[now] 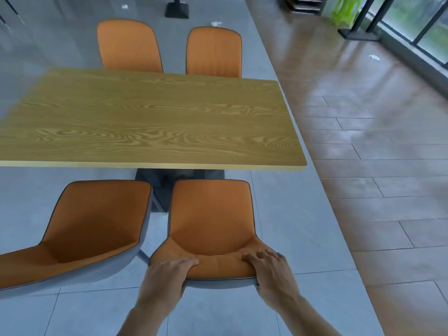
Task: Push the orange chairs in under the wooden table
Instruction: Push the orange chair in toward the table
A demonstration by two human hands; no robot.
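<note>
grey tiled floor (278, 214) on the near and left side, meeting glossy brown plank flooring (375, 141) on the right; dark-framed glazing (426, 27) runs along the far right, with a green plastic stool (344, 10) near it. the wooden counter (150, 117), a long top with strong grain, stands at centre on a dark pedestal base (174, 180) partly visible beneath its near edge. two far orange chairs, left (128, 47) and right (214, 53), stand behind the far edge with their backrests upright, seats hidden by the top. two near orange chairs sit clear of the near edge, seats fully exposed: the near left chair (92, 224) is angled, its backrest running off the left border; the near right chair (211, 221) faces the counter squarely, front of seat just short of the counter edge. the left hand (169, 270) and the right hand (269, 265) both clasp the top of this chair's backrest, fingers curled over the orange padding onto the front face, palms against the grey rear shell, hands apart at either end of the rim. bare forearms enter from the bottom border.
</note>
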